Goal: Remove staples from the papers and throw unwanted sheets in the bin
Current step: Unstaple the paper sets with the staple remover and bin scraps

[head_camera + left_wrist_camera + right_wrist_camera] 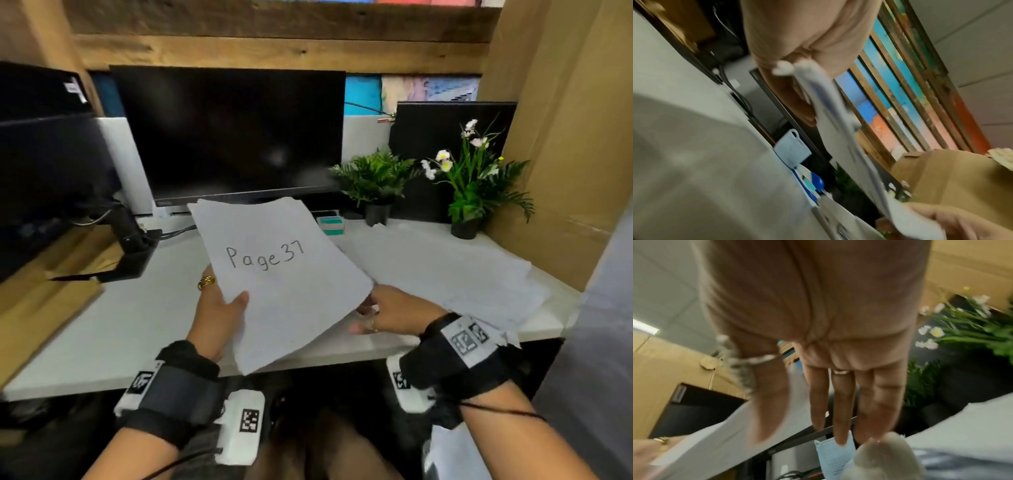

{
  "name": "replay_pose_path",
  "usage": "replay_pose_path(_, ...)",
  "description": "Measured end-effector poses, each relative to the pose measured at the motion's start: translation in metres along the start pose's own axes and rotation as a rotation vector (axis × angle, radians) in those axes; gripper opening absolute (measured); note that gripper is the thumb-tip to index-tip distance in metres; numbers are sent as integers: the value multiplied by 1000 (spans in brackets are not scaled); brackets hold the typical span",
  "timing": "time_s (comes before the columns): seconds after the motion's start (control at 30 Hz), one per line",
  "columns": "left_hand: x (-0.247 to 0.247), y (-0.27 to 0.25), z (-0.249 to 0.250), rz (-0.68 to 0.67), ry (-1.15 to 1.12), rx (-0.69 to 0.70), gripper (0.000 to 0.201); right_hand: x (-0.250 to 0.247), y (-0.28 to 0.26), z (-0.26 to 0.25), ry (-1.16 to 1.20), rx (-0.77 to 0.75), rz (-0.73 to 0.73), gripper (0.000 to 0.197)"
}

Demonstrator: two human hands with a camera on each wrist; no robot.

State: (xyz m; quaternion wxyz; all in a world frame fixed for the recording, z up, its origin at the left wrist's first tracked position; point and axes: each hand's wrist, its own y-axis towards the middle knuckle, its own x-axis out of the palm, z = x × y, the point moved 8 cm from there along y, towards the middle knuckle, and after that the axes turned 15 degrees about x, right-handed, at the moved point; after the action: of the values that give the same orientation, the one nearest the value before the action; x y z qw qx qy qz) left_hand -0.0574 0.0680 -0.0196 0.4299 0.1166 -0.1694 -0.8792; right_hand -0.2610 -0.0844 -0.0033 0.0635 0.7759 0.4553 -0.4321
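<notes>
A stack of white papers (284,274), its top sheet hand-marked "Page 37", is held tilted above the desk's front edge. My left hand (224,291) grips its left edge, thumb on top and fingers behind. In the left wrist view that hand (795,91) pinches the stack (838,129) edge-on. My right hand (366,315) holds the lower right corner. The right wrist view shows the right hand (801,426) with straight fingers on one side of the papers (711,446) and the thumb on the other. No staple shows.
Loose white sheets (445,274) lie spread over the right of the white desk (120,325). A dark monitor (233,137) stands behind, with a teal and white box (330,226) and two potted plants (376,181) (476,178). Cardboard (555,137) walls the right side.
</notes>
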Motion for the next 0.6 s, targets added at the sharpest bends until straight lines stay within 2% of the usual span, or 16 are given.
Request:
replay_pose_path(0.03, -16, -1, -1, 7, 49, -9, 57, -8, 10, -3, -104, 14, 66, 44)
replay_pose_path(0.1, -41, -3, 0, 3, 167, -27, 58, -29, 31, -10, -165, 87, 280, 34)
replay_pose_path(0.17, -57, -6, 1, -41, 346, -36, 59, -31, 55, -21, -295, 171, 366, 29)
replay_pose_path(0.27, -66, -11, 2, -158, 652, -76, 59, -13, 88, -27, -524, 298, 275, 59)
replay_pose_path(0.3, -68, -13, 1, -187, 746, -109, 58, -11, 90, -28, -571, 317, 248, 62)
replay_pose_path(0.43, -71, -19, -2, -236, 911, -162, 52, -9, 89, -21, -719, 332, 145, 47)
replay_pose_path(0.6, -54, -14, -9, -316, 981, -96, 50, -10, 88, -3, -631, 382, 111, 50)
